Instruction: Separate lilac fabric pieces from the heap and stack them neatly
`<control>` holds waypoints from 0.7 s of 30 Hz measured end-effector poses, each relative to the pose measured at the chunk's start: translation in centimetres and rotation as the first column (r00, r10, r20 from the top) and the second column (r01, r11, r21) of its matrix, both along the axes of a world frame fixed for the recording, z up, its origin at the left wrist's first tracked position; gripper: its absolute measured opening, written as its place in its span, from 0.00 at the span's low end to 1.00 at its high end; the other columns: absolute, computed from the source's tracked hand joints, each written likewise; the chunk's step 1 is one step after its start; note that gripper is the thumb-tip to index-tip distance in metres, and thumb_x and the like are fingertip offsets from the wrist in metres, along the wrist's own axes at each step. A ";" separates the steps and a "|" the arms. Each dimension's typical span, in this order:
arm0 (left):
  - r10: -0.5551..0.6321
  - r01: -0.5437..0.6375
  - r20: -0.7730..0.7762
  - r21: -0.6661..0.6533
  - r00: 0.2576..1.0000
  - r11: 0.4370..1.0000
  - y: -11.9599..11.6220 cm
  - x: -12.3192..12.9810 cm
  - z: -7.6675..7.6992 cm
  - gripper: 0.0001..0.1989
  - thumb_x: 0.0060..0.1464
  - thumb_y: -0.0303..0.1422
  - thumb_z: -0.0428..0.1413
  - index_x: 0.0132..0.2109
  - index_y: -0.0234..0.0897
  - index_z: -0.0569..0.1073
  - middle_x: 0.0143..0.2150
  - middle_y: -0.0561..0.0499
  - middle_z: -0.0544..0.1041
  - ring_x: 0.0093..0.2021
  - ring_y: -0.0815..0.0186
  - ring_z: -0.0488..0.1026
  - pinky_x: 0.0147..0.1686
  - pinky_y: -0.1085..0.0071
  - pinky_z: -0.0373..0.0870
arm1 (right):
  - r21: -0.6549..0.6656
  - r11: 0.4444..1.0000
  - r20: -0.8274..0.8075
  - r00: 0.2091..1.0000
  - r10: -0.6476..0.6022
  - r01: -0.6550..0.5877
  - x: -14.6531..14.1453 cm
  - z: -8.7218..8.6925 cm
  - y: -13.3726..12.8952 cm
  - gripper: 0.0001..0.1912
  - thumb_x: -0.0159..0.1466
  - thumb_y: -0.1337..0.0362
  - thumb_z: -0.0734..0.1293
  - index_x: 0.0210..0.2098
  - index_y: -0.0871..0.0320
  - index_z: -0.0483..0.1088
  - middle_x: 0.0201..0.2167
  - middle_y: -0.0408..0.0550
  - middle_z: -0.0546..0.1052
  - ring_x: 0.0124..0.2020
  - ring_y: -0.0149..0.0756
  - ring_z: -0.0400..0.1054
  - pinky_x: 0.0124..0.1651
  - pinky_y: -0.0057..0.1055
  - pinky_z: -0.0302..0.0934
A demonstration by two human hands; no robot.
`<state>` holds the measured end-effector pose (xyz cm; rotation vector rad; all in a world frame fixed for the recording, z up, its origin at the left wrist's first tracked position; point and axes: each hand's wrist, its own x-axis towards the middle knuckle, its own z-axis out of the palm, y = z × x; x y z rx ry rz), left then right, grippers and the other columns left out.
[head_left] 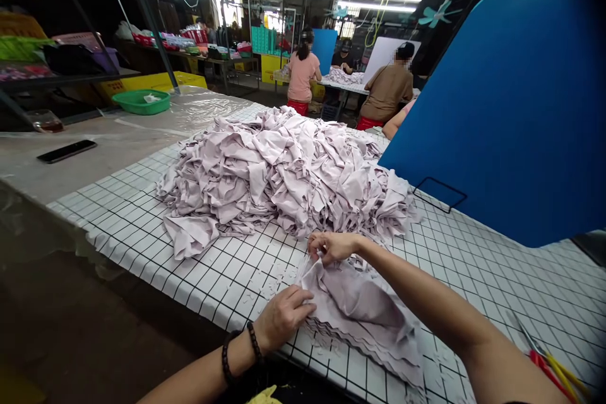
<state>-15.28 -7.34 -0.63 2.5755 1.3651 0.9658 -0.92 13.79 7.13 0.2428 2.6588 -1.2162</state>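
Note:
Pale lilac cloth pieces lie in a flat, layered stack (360, 315) at the table's front edge. My left hand (285, 315), with dark beaded bracelets at the wrist, pinches the stack's left corner between thumb and fingers. Just above it, my right hand (331, 247) has its fingers closed on the top piece's upper corner, and that piece is rumpled and partly lifted. Behind both hands rises a large loose heap (284, 170) of the same cloth. One piece (189, 233) sticks out at the heap's front left.
Scissors (544, 360) with red and yellow handles lie at the right. A blue board (497, 120) stands over the checked table (142, 227). At the left are a phone (67, 151), a green basin (142, 101) and a glass (45, 121). Several people are farther back.

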 end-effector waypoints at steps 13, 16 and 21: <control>0.066 -0.040 0.178 -0.143 0.982 0.989 0.5 -0.2 -0.1 0.13 0.53 0.19 0.49 0.39 0.37 0.73 0.41 0.46 0.72 0.43 0.64 0.68 0.42 0.67 0.70 | 0.359 0.691 -0.272 0.778 -0.566 0.628 4.1 1.3 -2.1 0.04 0.58 0.70 0.62 0.34 0.59 0.66 0.36 0.47 0.70 0.32 0.30 0.62 0.35 0.27 0.56; 0.090 -0.044 0.221 -0.206 0.971 0.978 0.6 -0.3 0.3 0.13 0.53 0.19 0.49 0.39 0.37 0.74 0.41 0.46 0.72 0.44 0.64 0.68 0.43 0.67 0.70 | 0.287 0.781 -0.174 0.832 -0.527 0.555 7.9 4.0 -6.5 0.02 0.61 0.68 0.60 0.34 0.57 0.64 0.32 0.45 0.71 0.30 0.30 0.62 0.33 0.26 0.56; 0.168 -0.067 0.309 -0.313 0.936 0.947 1.2 -0.6 1.1 0.13 0.53 0.20 0.49 0.38 0.38 0.75 0.41 0.47 0.72 0.44 0.65 0.69 0.45 0.68 0.69 | 0.255 0.887 0.139 0.894 -0.427 0.384 15.2 3.7 -14.4 0.06 0.60 0.67 0.61 0.37 0.53 0.66 0.34 0.43 0.73 0.31 0.33 0.65 0.32 0.28 0.57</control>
